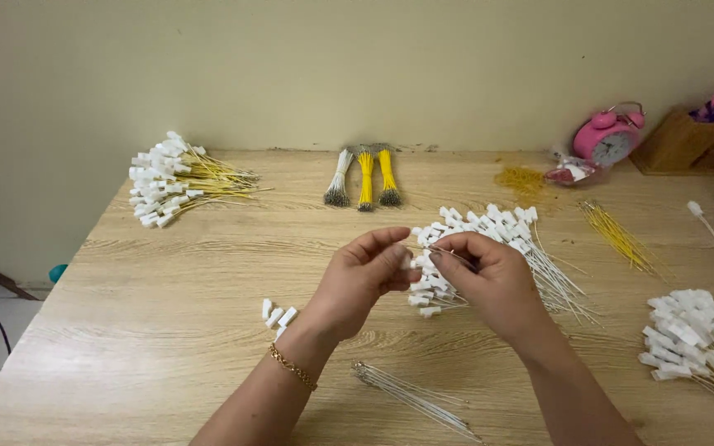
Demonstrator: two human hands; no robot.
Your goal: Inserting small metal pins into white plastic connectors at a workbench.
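Mid-assembly above a wooden table [167, 330]: left hand [361, 277] pinching a small white cap [406, 262], right hand [489, 277] gripping a thin white wire [444, 252] at its mouth, over the pile of capped white wires [497, 248]; next, probably careful alignment and a push.

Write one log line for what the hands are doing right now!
left hand: pinches small white cap | right hand: pinches thin white wire | under hands: white-capped wire pile | surface: wooden table
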